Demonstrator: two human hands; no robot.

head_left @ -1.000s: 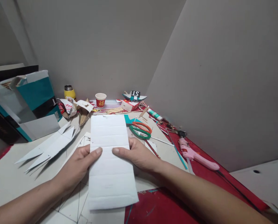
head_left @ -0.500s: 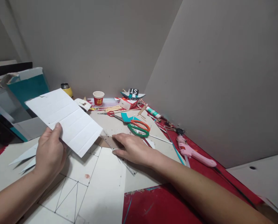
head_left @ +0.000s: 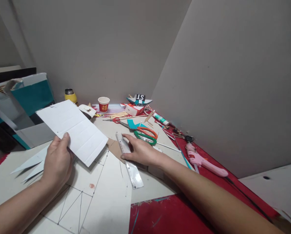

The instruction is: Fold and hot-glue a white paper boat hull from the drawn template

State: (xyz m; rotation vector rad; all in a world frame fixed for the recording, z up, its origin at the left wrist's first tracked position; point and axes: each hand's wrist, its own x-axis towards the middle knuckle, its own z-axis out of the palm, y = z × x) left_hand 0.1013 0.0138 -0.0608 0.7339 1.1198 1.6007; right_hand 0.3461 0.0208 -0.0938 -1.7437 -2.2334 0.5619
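Observation:
My left hand (head_left: 57, 161) grips a white, creased piece of card (head_left: 77, 130) by its lower left edge, thumb on top, holding it tilted above the table. A clear plastic ruler (head_left: 135, 177) is in my right hand (head_left: 141, 151), thumb and fingers on it; it looks tipped up, and its middle shows light glare. Beneath the ruler lies brown cardboard (head_left: 114, 150), partly covered by my hand. Under both hands spreads a white sheet with ruled lines and triangles (head_left: 96, 201).
Beyond my right hand lie green-and-orange scissors (head_left: 145, 135) and red-handled scissors (head_left: 116, 120). A paper cup (head_left: 103, 105) and a yellow jar (head_left: 70, 96) stand at the back. A pink glue gun (head_left: 205, 162) rests rightward. Cut white pieces (head_left: 30, 161) lie left, near cardboard boxes (head_left: 33, 97).
The ruler, flatter before, is now tilted up and catches the light, its far end shifted right and up. The card in my left hand has moved slightly right and down.

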